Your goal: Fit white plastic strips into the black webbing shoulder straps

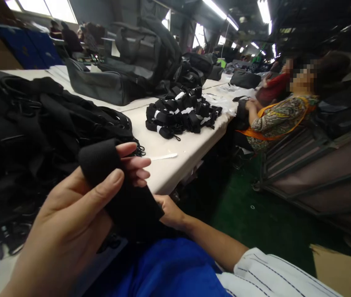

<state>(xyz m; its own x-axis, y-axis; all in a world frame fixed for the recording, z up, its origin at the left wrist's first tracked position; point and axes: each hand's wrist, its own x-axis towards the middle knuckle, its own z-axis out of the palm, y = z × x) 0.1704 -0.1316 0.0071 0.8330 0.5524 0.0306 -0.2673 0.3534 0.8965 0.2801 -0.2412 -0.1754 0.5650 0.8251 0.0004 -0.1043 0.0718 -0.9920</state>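
A wide black webbing strap point(135, 202) runs between my two hands, over my blue-covered lap. My left hand point(70, 218), large in the lower left, grips its folded upper end, with the thumb pressed on the front and the fingertips showing past the far edge. Lower and to the right, my right hand point(169, 211) is closed at the strap's lower part; its fingers are partly hidden behind the webbing. On the table beyond lies a pile of rolled black straps point(184, 111) with white bands around them and metal hooks.
Loose black straps with metal clips heap up at the left point(48, 119). A white strip point(164, 156) lies on the pale table point(163, 177). Black bags point(138, 53) stand behind. A co-worker point(283, 115) sits at right, near a wheeled cart point(318, 169). Cardboard point(342, 268) lies on the green floor.
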